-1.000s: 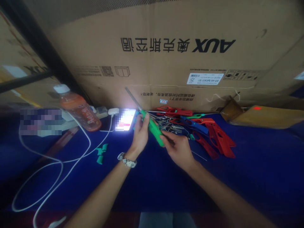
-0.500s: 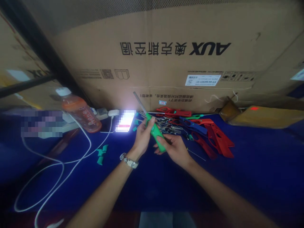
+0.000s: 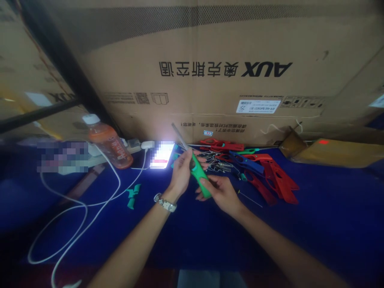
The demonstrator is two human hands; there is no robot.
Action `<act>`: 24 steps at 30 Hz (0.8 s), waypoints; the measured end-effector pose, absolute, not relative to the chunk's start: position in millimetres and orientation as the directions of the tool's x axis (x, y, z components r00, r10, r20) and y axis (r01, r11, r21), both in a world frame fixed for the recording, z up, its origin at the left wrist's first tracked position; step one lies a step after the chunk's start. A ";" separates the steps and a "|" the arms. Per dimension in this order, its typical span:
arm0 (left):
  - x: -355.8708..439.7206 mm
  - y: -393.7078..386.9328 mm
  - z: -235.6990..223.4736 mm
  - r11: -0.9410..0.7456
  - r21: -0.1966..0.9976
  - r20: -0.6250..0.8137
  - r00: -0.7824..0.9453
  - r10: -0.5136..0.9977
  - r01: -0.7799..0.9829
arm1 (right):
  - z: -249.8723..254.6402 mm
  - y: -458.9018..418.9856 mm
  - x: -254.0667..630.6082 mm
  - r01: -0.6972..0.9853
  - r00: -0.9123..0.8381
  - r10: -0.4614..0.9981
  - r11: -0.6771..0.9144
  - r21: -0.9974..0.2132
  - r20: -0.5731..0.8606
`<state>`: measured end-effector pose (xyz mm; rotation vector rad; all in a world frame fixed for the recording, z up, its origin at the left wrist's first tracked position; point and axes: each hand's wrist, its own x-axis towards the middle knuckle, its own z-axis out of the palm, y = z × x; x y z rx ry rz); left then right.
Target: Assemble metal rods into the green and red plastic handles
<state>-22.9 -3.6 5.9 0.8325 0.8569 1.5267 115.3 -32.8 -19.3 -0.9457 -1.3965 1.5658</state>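
Observation:
A green long-nosed lighter (image 3: 198, 172) slants up and to the left between my hands, its metal tube pointing at the cardboard. My left hand (image 3: 181, 173) closes around the front of the body, thumb near the base of the tube, with fingertips showing beyond it. The rear end of the body is gripped by my right hand (image 3: 222, 191), thumb along its side. Behind my hands lies a heap of small metal and wired parts (image 3: 220, 162). Red lighter casings (image 3: 279, 178) and a blue casing (image 3: 247, 162) lie to the right.
A large cardboard sheet (image 3: 210, 92) stands behind the blue table surface (image 3: 192, 236). To the left are a drink bottle (image 3: 111, 144), a lit phone (image 3: 162, 155), a white cable (image 3: 118, 180) and teal plastic pieces (image 3: 132, 196). A yellowish packet (image 3: 339, 154) lies at right.
My left hand has shifted on the lighter; its thumb now sits higher, near the tube, and its fingers stretch out behind the body. My right hand keeps its grip. The view has shifted slightly.

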 end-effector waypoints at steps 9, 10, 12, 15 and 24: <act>-17.4 -3.8 1.6 -0.204 0.834 0.141 -0.160 0.977 -0.513 | -30.3 -32.8 110.3 -0.033 -0.449 0.890 -0.104 -0.994 -0.079; -17.2 -3.9 2.0 -0.206 0.829 0.148 -0.151 0.977 -0.520 | -30.0 -32.5 110.2 -0.029 -0.460 0.884 -0.105 -0.994 -0.081; -16.7 -4.7 3.9 -0.190 0.813 0.146 -0.124 0.982 -0.550 | -28.0 -32.1 110.4 -0.015 -0.481 0.872 -0.110 -0.994 -0.089; -16.3 -6.8 7.6 -0.107 0.778 0.097 -0.050 0.994 -0.619 | -21.5 -33.2 111.2 -0.032 -0.483 0.870 -0.128 -0.991 -0.097; -20.8 -8.9 19.8 0.022 0.663 -0.028 0.005 1.000 -0.748 | -14.9 -40.9 105.2 -0.278 -0.551 0.834 -0.141 -0.950 0.038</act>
